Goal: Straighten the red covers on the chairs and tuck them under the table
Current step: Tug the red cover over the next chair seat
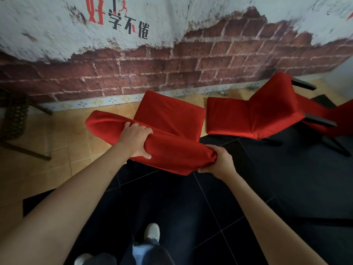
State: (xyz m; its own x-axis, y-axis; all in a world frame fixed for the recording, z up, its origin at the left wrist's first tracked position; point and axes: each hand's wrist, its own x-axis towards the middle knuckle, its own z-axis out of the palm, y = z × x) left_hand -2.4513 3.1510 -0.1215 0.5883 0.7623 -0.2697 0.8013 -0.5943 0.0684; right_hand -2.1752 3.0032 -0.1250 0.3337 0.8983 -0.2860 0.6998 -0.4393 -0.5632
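Brick-patterned wallpaper (172,69) with peeling white plaster and painted characters ran behind the scene, above tan floor tiles (57,142) that gave way to black tiles (267,188) nearer the person.

At the centre, the near chair (168,115) stood with its back toward the person, its red cover (172,150) stretched over the top of the backrest. The left hand (136,140) wrapped over that top edge, fingers curled across the far side and thumb pressing the near face, gripping the covered backrest. The right hand (215,161) pinched the cover's corner at the backrest's right end, cloth bunched between thumb and fingers. Beyond the left hand's grip lay the seat, its cover smooth; left of that grip the backrest ran on to a rounded end.

Right of the right hand's grip, apart from it, stood a second chair (254,115), also in red, its seat facing the first chair's. Past it a dark table edge (322,101) and more red fabric showed at the frame's edge. Far to the left stood a dark woven chair (15,115).

Judging from this, the corner was being pulled square. Tugging too hard at that one corner could drag the cover askew across the backrest or tip the chair toward the person, since both hands held high on it.
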